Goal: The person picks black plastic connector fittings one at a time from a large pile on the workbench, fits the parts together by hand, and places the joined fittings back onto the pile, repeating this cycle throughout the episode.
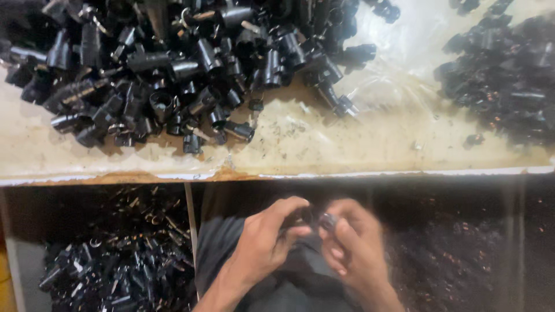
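left hand (263, 242): fingers curled, pinching a small black plastic part (304, 216)
right hand (352, 242): pinching a small round black piece (328, 221), touching the left hand's part
beyond the hands: table (324, 144) with a pile of black plastic fittings (173, 69)
left of the hands: bin of black parts (110, 271)

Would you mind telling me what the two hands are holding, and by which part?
Both the left hand and the right hand pinch a small black part between their fingertips; the blur hides which part they grip.
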A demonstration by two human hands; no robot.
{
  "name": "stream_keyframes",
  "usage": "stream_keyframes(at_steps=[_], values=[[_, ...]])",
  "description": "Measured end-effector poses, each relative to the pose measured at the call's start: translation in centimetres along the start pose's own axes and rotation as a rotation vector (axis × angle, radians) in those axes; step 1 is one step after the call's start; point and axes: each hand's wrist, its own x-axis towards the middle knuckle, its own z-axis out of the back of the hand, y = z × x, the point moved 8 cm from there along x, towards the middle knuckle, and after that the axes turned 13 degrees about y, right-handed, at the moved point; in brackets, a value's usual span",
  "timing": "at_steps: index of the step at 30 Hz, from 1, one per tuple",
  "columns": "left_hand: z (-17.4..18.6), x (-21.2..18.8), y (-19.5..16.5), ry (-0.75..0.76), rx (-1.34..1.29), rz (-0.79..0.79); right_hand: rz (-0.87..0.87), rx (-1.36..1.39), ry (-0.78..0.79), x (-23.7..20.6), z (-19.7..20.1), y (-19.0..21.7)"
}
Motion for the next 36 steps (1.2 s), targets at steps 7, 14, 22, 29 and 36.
stream_keyframes(at_steps=[7,14,22,29,36], values=[[1.1,-0.2,-4.2,-0.1,0.351,-0.277,0.344,-1.146,-0.03,0.0,-6.7,5.9],[-0.2,-1.2,-0.5,-0.076,-0.077,0.152,0.389,-1.156,-0.118,0.4,-7.0,3.9],[4.0,-8.3,6.6,-0.379,-0.291,0.455,0.392,-1.382,-0.186,4.0,-5.3,8.9],[10.9,-6.2,2.0,-0.358,0.947,0.431,0.551,-1.803,-0.309,10.1,-1.8,14.2],[8.4,1.4,-4.4,-0.36,1.033,0.065,0.49,-1.046,-0.572,3.7,2.6,16.9]])
